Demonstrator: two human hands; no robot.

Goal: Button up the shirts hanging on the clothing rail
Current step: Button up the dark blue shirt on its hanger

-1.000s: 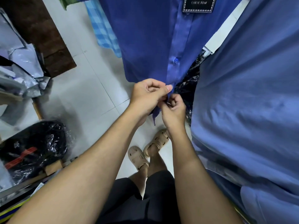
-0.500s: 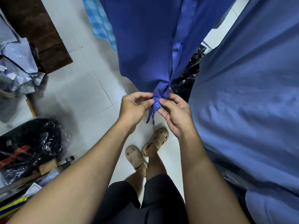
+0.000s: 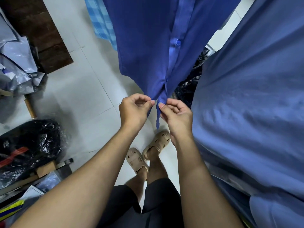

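Note:
A dark blue shirt (image 3: 144, 46) hangs in front of me, its front placket closed with a blue button (image 3: 177, 42) showing halfway up. My left hand (image 3: 134, 111) pinches the left side of the bottom hem between thumb and fingers. Close beside it, my right hand (image 3: 177, 115) pinches the right side of the hem, and a narrow strip of cloth hangs down between the two hands. A lighter blue shirt (image 3: 250, 104) hangs close on the right and fills that side of the view.
A light blue checked garment (image 3: 102, 23) hangs behind the dark shirt. Black plastic-wrapped bundles (image 3: 29, 145) and grey plastic bags (image 3: 16, 63) lie on the floor at left, by a brown mat (image 3: 42, 35). White floor tiles (image 3: 85, 89) lie below; my sandalled feet (image 3: 148, 150) stand under the hands.
Both hands slid down from the lower placket to the hem and have drawn slightly apart. The view has tilted, so the shirt label is out of frame.

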